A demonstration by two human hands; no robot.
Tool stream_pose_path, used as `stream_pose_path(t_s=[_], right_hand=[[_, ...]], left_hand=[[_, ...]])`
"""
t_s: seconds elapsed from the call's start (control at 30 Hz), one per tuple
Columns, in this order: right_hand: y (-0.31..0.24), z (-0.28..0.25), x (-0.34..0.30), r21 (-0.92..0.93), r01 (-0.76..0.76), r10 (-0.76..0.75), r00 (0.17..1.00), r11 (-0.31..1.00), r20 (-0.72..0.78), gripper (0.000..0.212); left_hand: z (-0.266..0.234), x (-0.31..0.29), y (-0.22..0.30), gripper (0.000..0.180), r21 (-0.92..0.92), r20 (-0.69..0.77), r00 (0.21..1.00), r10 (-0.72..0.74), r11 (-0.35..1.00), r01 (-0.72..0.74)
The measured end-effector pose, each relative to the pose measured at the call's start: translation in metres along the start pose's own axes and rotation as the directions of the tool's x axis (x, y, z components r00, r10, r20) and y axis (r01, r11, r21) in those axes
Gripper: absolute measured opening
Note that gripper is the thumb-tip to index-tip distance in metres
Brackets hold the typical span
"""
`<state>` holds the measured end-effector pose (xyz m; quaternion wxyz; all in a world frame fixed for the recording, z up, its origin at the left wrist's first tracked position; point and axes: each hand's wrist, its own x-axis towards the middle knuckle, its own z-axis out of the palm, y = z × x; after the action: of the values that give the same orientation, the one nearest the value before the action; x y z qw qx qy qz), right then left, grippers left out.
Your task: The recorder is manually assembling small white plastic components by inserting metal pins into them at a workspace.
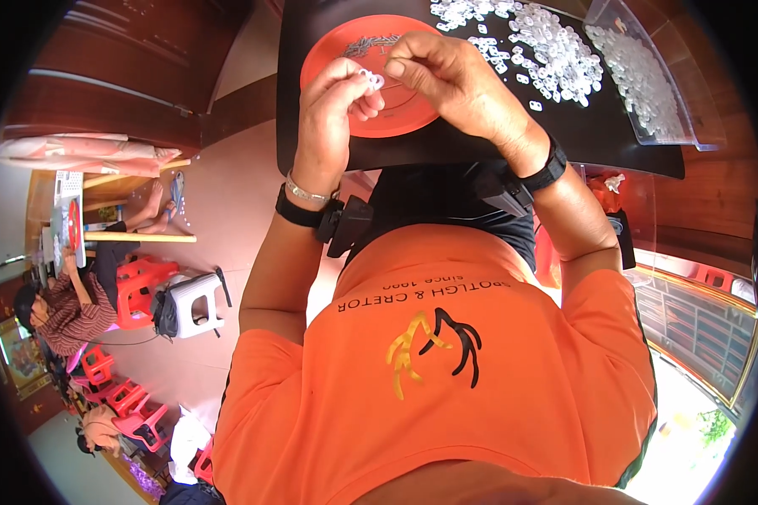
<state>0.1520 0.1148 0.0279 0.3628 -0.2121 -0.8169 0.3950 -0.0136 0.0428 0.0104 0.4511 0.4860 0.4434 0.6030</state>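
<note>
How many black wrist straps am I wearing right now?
2: one black wrist strap behind your left hand, on the elbow side of a silver bracelet; the other black wrist strap behind your right hand. None appears hidden.

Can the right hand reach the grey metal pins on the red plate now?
Probably yes: the right hand is near the grey metal pins, and nothing visible seems to block the way.

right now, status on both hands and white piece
Left hand holding white piece. Right hand pinched beside it, contents unclear. Metal pins on red plate; no obstruction visible.
</note>
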Motion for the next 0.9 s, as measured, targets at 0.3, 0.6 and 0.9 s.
stream_pose_path(t_s=[0.3, 0.6, 0.9], right_hand=[[-0.007, -0.007, 0.002, 0.020, 0.049, -0.051, 0.989, 0.999, 0.136, 0.007], [-0.009, -0.011, 0.002, 0.197, -0.069, 0.034, 0.984, 0.978, 0.174, 0.011], [-0.008, -0.005, -0.003, 0.192, -0.101, 0.070, 0.984, 0.976, 0.162, 0.012]], left_hand=[[-0.002, -0.005, 0.004, 0.017, 0.119, 0.081, 0.996, 0.045, 0.991, -0.055], [-0.004, -0.008, 0.010, 0.017, 0.183, 0.123, 0.992, 0.037, 0.981, -0.060], [0.001, -0.012, 0.008, 0.017, 0.204, 0.124, 0.988, 0.089, 0.972, -0.113]])
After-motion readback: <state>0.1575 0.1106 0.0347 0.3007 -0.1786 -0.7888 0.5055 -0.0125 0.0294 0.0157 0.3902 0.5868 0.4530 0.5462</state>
